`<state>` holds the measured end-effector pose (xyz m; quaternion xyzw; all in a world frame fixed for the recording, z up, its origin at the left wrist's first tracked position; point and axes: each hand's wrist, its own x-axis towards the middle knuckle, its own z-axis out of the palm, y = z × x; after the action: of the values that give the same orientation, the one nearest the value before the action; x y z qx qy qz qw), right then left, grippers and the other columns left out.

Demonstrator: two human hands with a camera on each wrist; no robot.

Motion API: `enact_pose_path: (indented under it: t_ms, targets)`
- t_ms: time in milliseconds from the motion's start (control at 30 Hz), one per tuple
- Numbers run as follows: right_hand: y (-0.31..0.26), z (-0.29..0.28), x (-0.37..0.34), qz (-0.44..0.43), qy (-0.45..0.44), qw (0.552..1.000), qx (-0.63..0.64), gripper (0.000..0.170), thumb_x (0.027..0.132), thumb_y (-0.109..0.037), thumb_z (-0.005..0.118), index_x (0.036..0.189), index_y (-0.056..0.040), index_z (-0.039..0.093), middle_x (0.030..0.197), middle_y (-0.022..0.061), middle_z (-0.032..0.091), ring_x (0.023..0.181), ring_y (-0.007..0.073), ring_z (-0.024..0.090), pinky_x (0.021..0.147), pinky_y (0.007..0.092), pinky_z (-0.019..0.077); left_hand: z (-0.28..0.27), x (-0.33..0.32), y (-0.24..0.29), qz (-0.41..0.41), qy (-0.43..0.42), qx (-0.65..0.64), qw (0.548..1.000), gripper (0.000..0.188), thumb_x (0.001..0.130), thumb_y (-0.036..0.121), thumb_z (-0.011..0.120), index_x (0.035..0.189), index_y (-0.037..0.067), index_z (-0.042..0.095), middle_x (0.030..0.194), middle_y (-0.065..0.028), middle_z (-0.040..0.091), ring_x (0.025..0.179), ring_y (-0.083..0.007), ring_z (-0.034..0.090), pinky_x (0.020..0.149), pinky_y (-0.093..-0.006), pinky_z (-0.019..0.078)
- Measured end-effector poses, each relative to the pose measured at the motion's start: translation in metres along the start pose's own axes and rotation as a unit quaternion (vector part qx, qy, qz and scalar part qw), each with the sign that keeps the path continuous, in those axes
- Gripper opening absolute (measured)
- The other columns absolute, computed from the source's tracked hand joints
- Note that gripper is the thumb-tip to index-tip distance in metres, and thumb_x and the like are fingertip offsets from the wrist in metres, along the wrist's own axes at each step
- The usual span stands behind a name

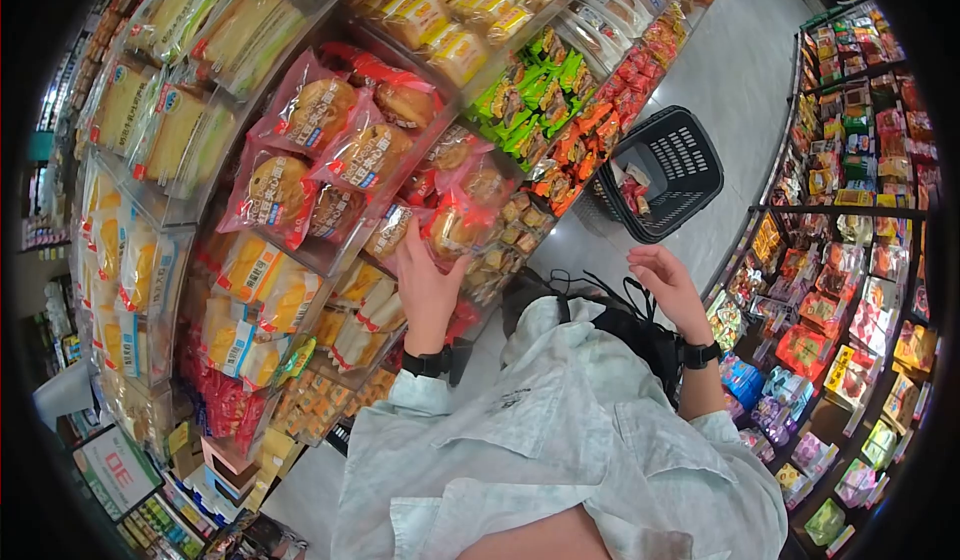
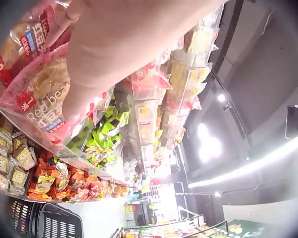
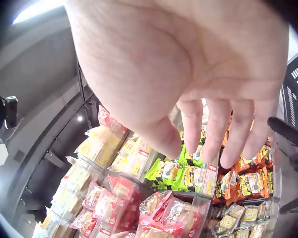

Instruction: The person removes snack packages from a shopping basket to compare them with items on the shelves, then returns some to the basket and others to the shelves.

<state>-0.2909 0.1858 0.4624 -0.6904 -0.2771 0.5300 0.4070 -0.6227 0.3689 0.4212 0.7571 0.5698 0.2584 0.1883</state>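
Note:
In the head view my left hand (image 1: 428,285) reaches into a clear shelf bin and grips a bagged red bean bun (image 1: 458,232), fingers and thumb spread around the bag. The left wrist view shows the thumb against the pink-edged wrapper (image 2: 42,89), printed "Red bean"; part of the bag is hidden behind the hand. More bagged buns (image 1: 375,155) in red and pink wrappers fill the tier behind. My right hand (image 1: 668,282) hangs in the air before my body, its fingers loosely bent and holding nothing.
A black shopping basket (image 1: 712,175) with a few packets inside is beyond my right hand. Green snack packs (image 1: 535,95) and orange packs (image 1: 585,140) adjoin the bun bins. Wrapped cakes (image 1: 245,270) lie to the left. Another stocked shelf (image 1: 815,290) lines the aisle's right side.

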Motion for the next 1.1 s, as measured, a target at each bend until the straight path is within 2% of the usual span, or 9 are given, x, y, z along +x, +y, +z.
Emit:
enact_pose_path:
  t_ms: [200, 367, 467, 567, 667, 767, 900, 1000, 1100]
  targets:
    - [0.034, -0.03, -0.025, -0.038, -0.002, 0.999, 0.011, 0.027, 0.101, -0.008, 0.063, 0.128, -0.0034, 0.06, 0.12, 0.0043, 0.067, 0.113, 0.0143, 0.063, 0.098, 0.0292, 0.0496, 0.016, 0.021, -0.003, -0.029, -0.13, 0.109, 0.985, 0.082, 0.078, 0.028, 0.086, 0.147, 0.007, 0.048, 0.127, -0.0206, 0.056, 0.113, -0.042, 0.058, 0.096, -0.0468, 0.0496]
    - [0.076, -0.067, -0.061, -0.069, 0.036, 0.993, 0.085, 0.026, 0.101, -0.007, 0.062, 0.126, -0.0031, 0.061, 0.12, 0.0055, 0.068, 0.111, 0.0142, 0.064, 0.099, 0.0301, 0.0492, 0.003, 0.005, 0.015, -0.025, -0.055, 0.052, 0.997, 0.068, 0.08, 0.034, 0.086, 0.133, 0.002, 0.059, 0.119, -0.0178, 0.061, 0.108, -0.036, 0.062, 0.093, -0.0435, 0.0503]
    - [0.123, -0.088, -0.085, -0.051, 0.08, 0.988, 0.126, 0.025, 0.101, -0.008, 0.062, 0.125, -0.0035, 0.062, 0.119, 0.0047, 0.068, 0.11, 0.0134, 0.064, 0.098, 0.0298, 0.0493, 0.016, -0.01, 0.007, -0.067, 0.026, -0.099, 0.992, 0.061, 0.081, 0.032, 0.087, 0.127, 0.0, 0.06, 0.115, -0.0155, 0.063, 0.103, -0.0298, 0.061, 0.092, -0.0411, 0.0496]
    - [0.158, -0.105, -0.107, -0.009, 0.137, 0.979, 0.151, 0.024, 0.101, -0.012, 0.063, 0.123, -0.0044, 0.064, 0.115, 0.0041, 0.07, 0.106, 0.0128, 0.064, 0.092, 0.0287, 0.0496, 0.023, -0.019, 0.024, -0.1, 0.106, -0.054, 0.988, 0.062, 0.083, 0.032, 0.087, 0.125, -0.002, 0.057, 0.112, -0.0153, 0.063, 0.101, -0.0246, 0.06, 0.09, -0.0386, 0.0488]
    - [0.191, -0.115, -0.126, 0.023, 0.188, 0.967, 0.169, 0.023, 0.101, -0.015, 0.064, 0.122, -0.0058, 0.065, 0.112, 0.0035, 0.07, 0.105, 0.013, 0.064, 0.092, 0.0287, 0.0496, 0.031, -0.018, 0.045, -0.205, 0.127, -0.132, 0.961, 0.067, 0.082, 0.031, 0.088, 0.126, -0.005, 0.053, 0.114, -0.0179, 0.063, 0.101, -0.0258, 0.061, 0.091, -0.039, 0.0488]
    - [0.194, -0.122, -0.144, 0.041, 0.21, 0.965, 0.15, 0.025, 0.102, -0.021, 0.062, 0.123, -0.0082, 0.065, 0.114, 0.002, 0.069, 0.105, 0.0125, 0.064, 0.093, 0.0281, 0.0503, 0.065, -0.014, 0.033, -0.181, 0.163, -0.17, 0.955, 0.077, 0.079, 0.031, 0.09, 0.131, -0.008, 0.048, 0.121, -0.0212, 0.063, 0.11, -0.0318, 0.062, 0.096, -0.0427, 0.0488]
    - [0.18, -0.118, -0.154, 0.042, 0.263, 0.949, 0.169, 0.026, 0.102, -0.021, 0.062, 0.125, -0.0087, 0.064, 0.115, 0.002, 0.068, 0.104, 0.012, 0.064, 0.093, 0.0277, 0.0508, 0.102, -0.009, 0.006, -0.288, 0.145, -0.128, 0.938, 0.088, 0.075, 0.032, 0.093, 0.136, -0.008, 0.045, 0.135, -0.028, 0.059, 0.124, -0.0409, 0.058, 0.105, -0.0464, 0.0456]
    - [0.173, -0.107, -0.154, 0.05, 0.274, 0.946, 0.168, 0.027, 0.103, -0.021, 0.062, 0.126, -0.009, 0.063, 0.116, 0.0023, 0.068, 0.105, 0.012, 0.064, 0.093, 0.0276, 0.0509, 0.114, -0.011, -0.017, -0.252, 0.184, -0.07, 0.947, 0.087, 0.075, 0.034, 0.093, 0.134, -0.01, 0.046, 0.132, -0.0282, 0.061, 0.122, -0.0407, 0.06, 0.104, -0.0465, 0.0456]
    - [0.165, -0.098, -0.144, 0.067, 0.274, 0.947, 0.155, 0.027, 0.103, -0.021, 0.061, 0.127, -0.0089, 0.063, 0.116, 0.0028, 0.067, 0.105, 0.0123, 0.064, 0.093, 0.0277, 0.0509, 0.078, -0.019, -0.008, -0.209, 0.071, -0.069, 0.973, 0.089, 0.074, 0.036, 0.092, 0.133, -0.012, 0.046, 0.129, -0.0304, 0.063, 0.121, -0.0423, 0.06, 0.104, -0.048, 0.0453]
